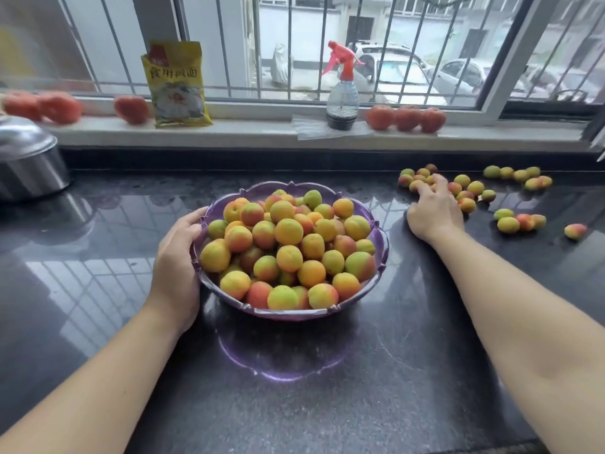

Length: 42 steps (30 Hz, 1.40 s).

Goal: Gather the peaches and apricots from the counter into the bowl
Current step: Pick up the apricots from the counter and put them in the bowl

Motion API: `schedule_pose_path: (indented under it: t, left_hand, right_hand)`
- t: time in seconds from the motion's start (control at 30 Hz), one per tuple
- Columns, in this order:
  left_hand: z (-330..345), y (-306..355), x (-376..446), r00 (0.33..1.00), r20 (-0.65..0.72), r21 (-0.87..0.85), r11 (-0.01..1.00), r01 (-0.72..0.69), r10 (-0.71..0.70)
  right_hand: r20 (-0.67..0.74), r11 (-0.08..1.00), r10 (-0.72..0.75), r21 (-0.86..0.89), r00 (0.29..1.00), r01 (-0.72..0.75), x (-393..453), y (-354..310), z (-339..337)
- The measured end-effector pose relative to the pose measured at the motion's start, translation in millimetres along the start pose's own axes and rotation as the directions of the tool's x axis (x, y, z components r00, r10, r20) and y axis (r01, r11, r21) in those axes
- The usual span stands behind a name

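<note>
A purple glass bowl (294, 314) stands mid-counter, heaped with small yellow, green and red peaches and apricots (288, 231). My left hand (176, 257) grips the bowl's left rim, thumb over the edge. Several loose fruits (507, 224) lie scattered on the dark counter to the right, in a back cluster and a nearer group. My right hand (433, 211) lies on the back cluster, its fingers curled over a few apricots (416, 185) there. One fruit (575, 231) sits alone at the far right.
A steel pot with a lid (29, 158) stands at the left edge. On the windowsill are a yellow packet (176, 83), a spray bottle (342, 93) and large red tomatoes (406, 117). The polished dark counter (327, 388) stretches toward me in front of the bowl.
</note>
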<state>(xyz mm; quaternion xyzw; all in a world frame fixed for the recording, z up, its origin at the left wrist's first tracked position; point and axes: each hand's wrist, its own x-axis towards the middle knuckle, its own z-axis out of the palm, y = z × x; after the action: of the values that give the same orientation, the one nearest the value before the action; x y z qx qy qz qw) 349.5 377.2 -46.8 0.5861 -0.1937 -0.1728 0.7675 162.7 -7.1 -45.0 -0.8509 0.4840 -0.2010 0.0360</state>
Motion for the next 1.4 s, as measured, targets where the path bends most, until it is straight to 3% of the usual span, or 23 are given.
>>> schedule_pose_path:
  t: [0.4,0.53,0.73,0.97,1.1,1.17,1.33,1.4]
  left_hand:
    - [-1,-4,3,1.000,0.008,-0.051,0.999,0.001,-0.001]
    - [-1,-4,2,1.000,0.007,-0.048,0.999,0.006,-0.006]
    - [-1,-5,5,1.000,0.005,-0.001,1.000,0.007,-0.007]
    - [-1,-3,5,1.000,-0.008,-0.011,1.000,0.021,-0.021]
    - [-4,-1,0,0.998,0.006,-0.072,0.995,0.066,-0.065]
    - [-4,0,-3,0.997,0.002,-0.084,0.993,0.082,-0.082]
    - [-4,5,-9,0.997,-0.011,-0.055,0.995,0.082,-0.083]
    - [-4,7,-9,0.996,-0.013,-0.047,0.995,0.092,-0.092]
  right_hand:
    - [-0.048,0.993,0.106,-0.057,0.993,-0.108,11,0,4]
    - [-0.104,0.987,0.160,0.015,0.982,-0.160,13,4,6]
    - [-0.203,0.976,0.095,0.211,0.975,-0.051,-4,-1,-5]
    - [-0.317,0.846,-0.149,0.449,0.937,0.287,-61,-64,-50]
    - [-0.120,0.668,-0.272,0.691,0.955,0.277,-103,-112,-104]
    - [-0.033,0.593,-0.396,0.754,0.917,0.284,-123,-131,-124]
    - [0.013,0.636,-0.619,0.595,0.785,0.492,-168,-162,-136]
    - [-0.017,0.597,-0.733,0.462,0.680,0.655,-179,-170,-127]
